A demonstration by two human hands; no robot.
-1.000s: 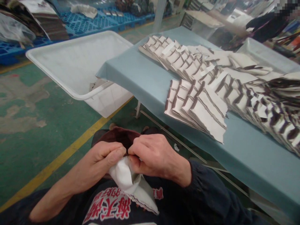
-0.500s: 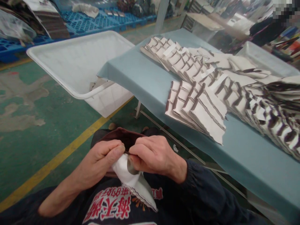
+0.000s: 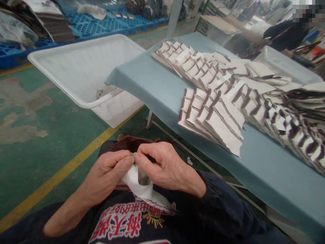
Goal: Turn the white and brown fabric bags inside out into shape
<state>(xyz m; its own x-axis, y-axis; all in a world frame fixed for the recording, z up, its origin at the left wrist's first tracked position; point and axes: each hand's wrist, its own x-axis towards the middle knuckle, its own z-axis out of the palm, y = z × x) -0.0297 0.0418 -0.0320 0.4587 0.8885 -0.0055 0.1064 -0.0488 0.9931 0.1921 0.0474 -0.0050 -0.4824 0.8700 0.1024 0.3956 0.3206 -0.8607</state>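
Both hands work in the lap, over a dark printed top (image 3: 119,223). The left hand (image 3: 109,171) and right hand (image 3: 165,166) meet at the upper edge of the white piece (image 3: 134,181). The fingers (image 3: 127,161) of both are closed in a tight pinch on it, tips almost touching each other. The piece is soft and thin: it folds and droops below the grip, its tail lying on the top. A maroon part (image 3: 129,142) bulges just beyond the knuckles; I can't tell if it's joined to the white. My read is that it's light, limp, not fragile and not slippery, and it won't hold shape unsupported. Best taken at an edge or seam with a two-point pinch, since a single grip would let it flop. Past the knees is green floor (image 3: 38,128) with a yellow line (image 3: 76,162). To the right, the table (image 3: 157,84) carries fanned stacks (image 3: 215,115) of similar white, dark-edged pieces lying flat and overlapping. A white bin (image 3: 83,67) sits left of the table, its corner tucked under the table edge. Beyond that are blue pallets (image 3: 101,23) and another person (image 3: 284,32) at far right.
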